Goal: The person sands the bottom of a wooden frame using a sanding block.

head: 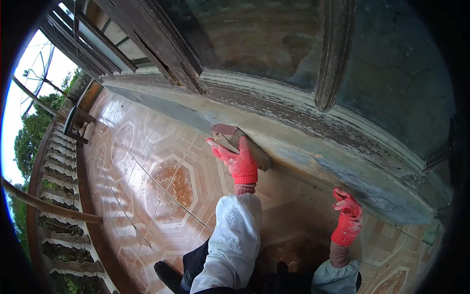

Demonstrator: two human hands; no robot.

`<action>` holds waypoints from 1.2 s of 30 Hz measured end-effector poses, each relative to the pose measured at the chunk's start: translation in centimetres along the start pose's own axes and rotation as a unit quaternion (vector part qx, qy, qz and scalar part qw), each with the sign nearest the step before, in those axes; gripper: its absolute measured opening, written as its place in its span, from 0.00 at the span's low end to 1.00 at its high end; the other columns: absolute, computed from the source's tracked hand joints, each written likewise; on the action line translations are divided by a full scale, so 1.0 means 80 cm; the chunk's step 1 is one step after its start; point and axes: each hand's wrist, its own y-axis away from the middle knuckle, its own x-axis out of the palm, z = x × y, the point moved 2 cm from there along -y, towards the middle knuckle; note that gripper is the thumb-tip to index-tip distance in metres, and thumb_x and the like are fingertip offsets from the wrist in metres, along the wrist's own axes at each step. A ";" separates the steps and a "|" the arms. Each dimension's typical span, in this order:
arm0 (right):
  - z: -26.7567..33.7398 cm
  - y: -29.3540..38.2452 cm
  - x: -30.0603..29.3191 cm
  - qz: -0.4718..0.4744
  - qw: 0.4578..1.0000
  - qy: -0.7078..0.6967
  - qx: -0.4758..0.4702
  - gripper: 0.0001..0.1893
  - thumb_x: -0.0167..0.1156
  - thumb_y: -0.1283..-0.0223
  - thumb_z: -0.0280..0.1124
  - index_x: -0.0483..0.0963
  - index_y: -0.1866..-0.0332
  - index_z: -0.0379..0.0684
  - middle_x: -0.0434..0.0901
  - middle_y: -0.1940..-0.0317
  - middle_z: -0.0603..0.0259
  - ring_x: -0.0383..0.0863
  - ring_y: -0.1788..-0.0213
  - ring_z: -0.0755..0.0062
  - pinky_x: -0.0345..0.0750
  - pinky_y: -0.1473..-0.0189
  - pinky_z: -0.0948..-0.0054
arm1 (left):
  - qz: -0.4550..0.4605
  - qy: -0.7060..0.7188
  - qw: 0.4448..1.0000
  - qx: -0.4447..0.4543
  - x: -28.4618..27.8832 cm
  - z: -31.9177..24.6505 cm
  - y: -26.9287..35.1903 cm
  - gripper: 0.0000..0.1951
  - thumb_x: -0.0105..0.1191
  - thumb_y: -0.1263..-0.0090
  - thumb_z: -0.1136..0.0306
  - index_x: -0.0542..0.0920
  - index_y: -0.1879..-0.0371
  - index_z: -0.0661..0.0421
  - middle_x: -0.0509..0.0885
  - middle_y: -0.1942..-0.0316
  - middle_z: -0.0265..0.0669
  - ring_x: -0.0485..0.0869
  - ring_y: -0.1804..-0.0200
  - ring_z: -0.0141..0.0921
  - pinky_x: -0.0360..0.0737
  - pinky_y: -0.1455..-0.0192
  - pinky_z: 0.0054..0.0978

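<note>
My left hand (238, 161), in a dusty red knit glove and a white sleeve, grips a worn block (257, 149) with a reddish-brown end. The block lies against the low painted wall (293, 147) beneath a weathered window frame. To the right, my right hand (346, 209), in a matching dusty glove, is close to the foot of the same wall with its fingers curled. No object shows in it; whether its fingertips touch the wall I cannot tell. Patches of pale, bluish and yellowish paint cover the wall.
Patterned tiles (172, 191) cover the floor. On the left runs a balustrade (62, 198) with a brown rail, crossed by a wooden pole (55, 207). A small wooden seat (79, 126) stands at the far left. Peeling wooden posts (336, 55) and glass panes (257, 36) rise above the wall.
</note>
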 end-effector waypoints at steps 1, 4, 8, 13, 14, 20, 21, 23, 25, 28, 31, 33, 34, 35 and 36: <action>-0.001 -0.001 0.002 0.031 0.999 -0.036 -0.025 0.08 0.50 0.41 0.30 0.73 0.70 0.38 0.78 0.50 0.44 0.78 0.47 0.50 0.75 0.53 0.63 | -0.001 0.034 0.999 -0.032 -0.001 0.008 0.000 0.48 0.57 0.41 0.64 0.39 0.28 0.63 0.45 0.27 0.54 0.46 0.26 0.48 0.46 0.26 0.42; 0.008 -0.004 -0.010 0.033 0.997 -0.052 -0.049 0.08 0.51 0.42 0.30 0.73 0.70 0.37 0.78 0.50 0.44 0.78 0.47 0.50 0.75 0.52 0.63 | 0.052 0.022 0.991 0.123 -0.003 -0.065 -0.001 0.47 0.56 0.40 0.64 0.40 0.28 0.64 0.46 0.28 0.55 0.48 0.27 0.49 0.47 0.27 0.43; 0.025 -0.001 0.000 -0.035 0.996 -0.040 -0.066 0.05 0.52 0.46 0.25 0.75 0.70 0.37 0.79 0.49 0.48 0.80 0.49 0.54 0.77 0.58 0.69 | 0.010 0.025 0.996 0.085 0.005 -0.017 -0.008 0.50 0.58 0.46 0.66 0.40 0.28 0.65 0.48 0.29 0.57 0.50 0.28 0.50 0.48 0.27 0.41; 0.007 -0.003 -0.007 0.007 0.998 -0.040 -0.057 0.03 0.53 0.45 0.23 0.74 0.70 0.37 0.78 0.49 0.47 0.80 0.49 0.53 0.78 0.57 0.67 | 0.023 -0.015 0.988 0.152 -0.005 -0.066 -0.011 0.46 0.55 0.41 0.65 0.41 0.28 0.63 0.48 0.29 0.56 0.50 0.28 0.50 0.48 0.26 0.42; 0.013 -0.003 -0.008 -0.015 0.998 -0.032 -0.059 0.03 0.53 0.45 0.23 0.74 0.70 0.37 0.78 0.49 0.47 0.80 0.49 0.53 0.78 0.57 0.66 | 0.021 -0.018 0.988 0.150 -0.008 -0.060 -0.013 0.46 0.55 0.41 0.65 0.41 0.28 0.63 0.48 0.29 0.56 0.50 0.28 0.50 0.48 0.26 0.42; -0.002 -0.002 -0.013 0.020 0.993 -0.080 -0.082 0.02 0.54 0.45 0.21 0.74 0.69 0.37 0.78 0.49 0.46 0.80 0.50 0.50 0.77 0.54 0.66 | -0.020 0.002 1.000 0.021 -0.006 -0.033 -0.022 0.46 0.54 0.40 0.62 0.41 0.27 0.62 0.48 0.28 0.55 0.49 0.27 0.50 0.48 0.26 0.42; -0.005 -0.005 -0.011 0.019 0.993 -0.080 -0.081 0.02 0.54 0.45 0.21 0.74 0.69 0.37 0.78 0.49 0.46 0.80 0.50 0.50 0.77 0.54 0.66 | -0.004 0.006 0.995 0.099 -0.004 -0.040 -0.022 0.44 0.53 0.36 0.60 0.42 0.27 0.61 0.47 0.27 0.54 0.47 0.27 0.49 0.47 0.26 0.42; -0.002 -0.009 -0.016 0.008 0.996 -0.026 -0.085 0.02 0.54 0.45 0.20 0.73 0.68 0.36 0.78 0.50 0.44 0.80 0.49 0.49 0.78 0.53 0.65 | 0.003 0.010 0.994 0.110 -0.001 -0.038 -0.024 0.43 0.52 0.35 0.60 0.42 0.27 0.61 0.47 0.27 0.53 0.48 0.27 0.49 0.47 0.26 0.42; 0.001 -0.011 -0.024 0.008 0.994 -0.032 -0.101 0.02 0.53 0.45 0.20 0.73 0.68 0.35 0.78 0.50 0.44 0.80 0.49 0.49 0.78 0.54 0.66 | -0.024 -0.039 0.996 0.072 0.014 -0.002 -0.024 0.42 0.50 0.33 0.60 0.42 0.27 0.62 0.50 0.28 0.53 0.51 0.28 0.49 0.47 0.26 0.41; 0.001 -0.013 -0.028 -0.003 0.994 -0.024 -0.104 0.02 0.53 0.44 0.20 0.73 0.68 0.35 0.78 0.50 0.44 0.80 0.50 0.49 0.78 0.54 0.66 | -0.019 0.014 1.000 -0.016 0.020 0.026 -0.019 0.42 0.51 0.34 0.60 0.42 0.27 0.62 0.50 0.28 0.54 0.51 0.28 0.49 0.47 0.26 0.41; -0.008 -0.005 -0.013 0.004 0.996 -0.038 -0.080 0.03 0.52 0.43 0.20 0.73 0.67 0.35 0.78 0.50 0.44 0.81 0.50 0.49 0.78 0.55 0.65 | -0.018 -0.003 0.996 0.084 -0.008 -0.027 -0.033 0.40 0.48 0.31 0.58 0.42 0.27 0.61 0.48 0.27 0.52 0.50 0.27 0.48 0.47 0.26 0.41; 0.003 -0.011 -0.026 0.013 0.993 -0.059 -0.099 0.03 0.52 0.42 0.20 0.73 0.67 0.35 0.78 0.51 0.44 0.81 0.51 0.49 0.78 0.55 0.65 | -0.012 -0.002 0.991 0.135 0.006 -0.035 -0.029 0.40 0.48 0.31 0.59 0.42 0.27 0.61 0.48 0.27 0.52 0.49 0.27 0.47 0.47 0.26 0.40; -0.007 -0.008 -0.022 0.012 0.994 -0.040 -0.097 0.03 0.52 0.42 0.20 0.73 0.67 0.35 0.79 0.51 0.45 0.81 0.51 0.49 0.79 0.55 0.65 | -0.017 -0.012 0.989 0.143 -0.001 -0.016 -0.035 0.40 0.48 0.31 0.59 0.42 0.27 0.61 0.48 0.27 0.52 0.49 0.27 0.47 0.47 0.26 0.40; -0.015 -0.004 -0.017 0.010 0.995 -0.021 -0.095 0.03 0.52 0.42 0.20 0.73 0.67 0.35 0.79 0.51 0.45 0.81 0.51 0.50 0.79 0.55 0.65 | -0.024 -0.009 0.997 0.068 -0.009 0.009 -0.043 0.42 0.50 0.34 0.61 0.42 0.27 0.61 0.48 0.27 0.52 0.48 0.27 0.48 0.47 0.26 0.40; -0.015 -0.006 -0.024 0.005 0.995 -0.015 -0.100 0.03 0.52 0.42 0.20 0.73 0.67 0.35 0.79 0.51 0.45 0.81 0.51 0.50 0.79 0.55 0.65 | -0.023 0.012 0.999 -0.019 0.001 0.017 -0.038 0.44 0.52 0.38 0.64 0.42 0.27 0.61 0.47 0.26 0.52 0.47 0.26 0.48 0.46 0.26 0.41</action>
